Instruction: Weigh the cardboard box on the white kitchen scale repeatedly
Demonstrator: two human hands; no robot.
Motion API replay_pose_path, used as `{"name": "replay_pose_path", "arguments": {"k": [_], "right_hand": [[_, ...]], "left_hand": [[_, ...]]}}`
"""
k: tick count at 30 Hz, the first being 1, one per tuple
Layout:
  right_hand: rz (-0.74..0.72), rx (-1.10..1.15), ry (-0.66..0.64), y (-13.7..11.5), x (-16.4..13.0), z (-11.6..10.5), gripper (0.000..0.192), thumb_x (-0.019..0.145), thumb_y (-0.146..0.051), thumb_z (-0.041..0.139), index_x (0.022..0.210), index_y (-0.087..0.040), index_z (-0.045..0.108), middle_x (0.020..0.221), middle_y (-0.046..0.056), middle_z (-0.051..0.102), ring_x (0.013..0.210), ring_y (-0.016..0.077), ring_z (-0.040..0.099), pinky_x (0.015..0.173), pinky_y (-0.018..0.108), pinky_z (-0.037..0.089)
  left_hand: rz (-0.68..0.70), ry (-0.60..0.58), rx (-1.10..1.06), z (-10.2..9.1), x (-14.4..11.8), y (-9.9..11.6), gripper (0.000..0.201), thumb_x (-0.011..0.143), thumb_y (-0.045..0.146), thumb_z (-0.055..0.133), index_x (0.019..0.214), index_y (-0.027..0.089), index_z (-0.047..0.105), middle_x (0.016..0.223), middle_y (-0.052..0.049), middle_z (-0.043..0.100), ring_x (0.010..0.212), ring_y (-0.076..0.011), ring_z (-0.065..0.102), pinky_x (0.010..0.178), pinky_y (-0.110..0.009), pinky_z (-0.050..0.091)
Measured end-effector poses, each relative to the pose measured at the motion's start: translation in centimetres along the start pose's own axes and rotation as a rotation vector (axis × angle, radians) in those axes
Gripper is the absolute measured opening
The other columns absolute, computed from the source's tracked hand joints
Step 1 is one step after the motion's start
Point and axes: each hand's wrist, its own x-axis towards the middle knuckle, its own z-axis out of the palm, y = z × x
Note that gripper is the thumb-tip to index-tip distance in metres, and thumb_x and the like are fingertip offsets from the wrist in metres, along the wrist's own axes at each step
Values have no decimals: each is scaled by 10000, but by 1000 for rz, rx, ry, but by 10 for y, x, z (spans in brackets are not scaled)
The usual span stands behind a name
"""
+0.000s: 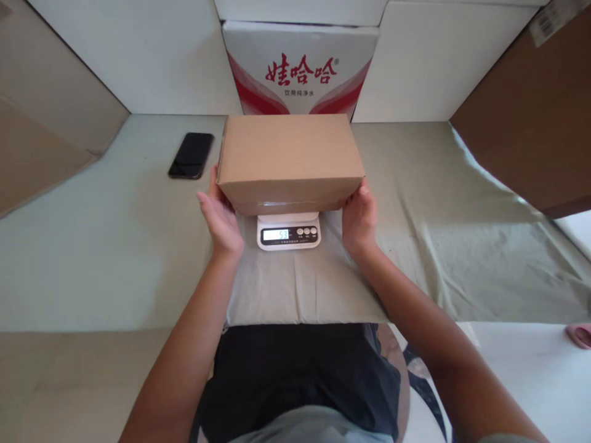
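Observation:
A closed brown cardboard box (290, 151) is at the middle of the cloth-covered surface, held between my two hands. My left hand (221, 218) supports its left end, thumb up and fingers partly hidden behind and under it. At the lower right corner, my right hand (359, 220) holds the other end, fingertips against the side. Directly beneath the box is a white digital kitchen scale (289, 246), its front panel showing; the display appears to read 53. Whether the box rests fully on the scale's platform or slightly above it, I cannot tell.
A black smartphone (191, 155) lies left of the box on the pale green cloth (92, 246). Behind stands a white carton with red lettering (302, 46). Large brown cartons (50, 123) flank the left side, with another brown carton (530, 117) at the right.

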Motion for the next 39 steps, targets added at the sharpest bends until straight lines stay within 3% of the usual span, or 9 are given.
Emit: {"name": "replay_pose_path", "arguments": {"k": [6, 11, 18, 28, 39], "right_hand": [[-40, -46, -46, -2, -1, 1, 705, 968, -848, 577, 1464, -371, 731, 1632, 38, 733, 1718, 361, 511, 1466, 582, 407], [-33, -29, -31, -3, -1, 0, 673, 957, -838, 610, 1427, -379, 756, 1603, 21, 757, 1706, 360, 528, 1456, 572, 442], [-31, -34, -45, -3, -1, -1, 654, 964, -837, 606, 1392, -371, 775, 1597, 20, 761, 1715, 366, 514, 1501, 587, 369], [-27, 31, -42, -6, -2, 4, 561, 967, -788, 642, 1242, -328, 806, 1409, 38, 839, 1662, 357, 569, 1474, 546, 415], [-50, 47, -58, -3, -2, 3, 444, 1010, -716, 621, 1134, -327, 795, 1320, 40, 855, 1599, 338, 628, 1446, 535, 455]], "left_hand": [[6, -11, -6, -2, 0, -3, 1053, 987, 1058, 372, 1574, 252, 713, 1785, -135, 606, 1734, -389, 480, 1465, -550, 343], [57, -36, 17, -2, 0, -5, 992, 1095, 955, 196, 1514, 263, 770, 1705, -95, 687, 1752, -376, 452, 1446, -592, 328], [-28, -1, 2, 4, -3, 3, 945, 931, 1074, 482, 1379, 310, 811, 1650, -124, 718, 1757, -378, 438, 1464, -558, 354], [-89, 52, 17, 10, -6, 9, 1013, 893, 1117, 431, 1332, 288, 812, 1556, -138, 769, 1766, -377, 422, 1476, -516, 359], [-44, 30, -10, 9, -5, 7, 976, 930, 1088, 446, 1294, 264, 821, 1539, -160, 770, 1733, -398, 466, 1453, -551, 380]]}}
